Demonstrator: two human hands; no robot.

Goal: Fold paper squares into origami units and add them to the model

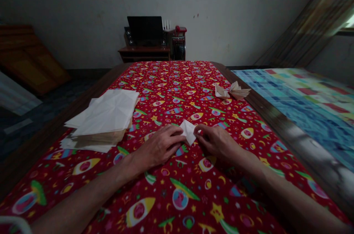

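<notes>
A small piece of folded white paper, roughly diamond-shaped, lies on the red patterned cloth between my two hands. My left hand rests on the cloth with its bent fingers closed on the paper's left corner. At the right corner, my right hand pinches the paper between thumb and index finger. Parts of both side corners are hidden by the fingers. To the left of my left hand stands a stack of creased paper sheets, its top sheet showing fold lines.
Two folded paper figures sit near the table's right edge. The red cloth covers the table, with a dark wooden rim. Beyond it are a monitor and a red telephone. A bed with a checked cover adjoins the right side.
</notes>
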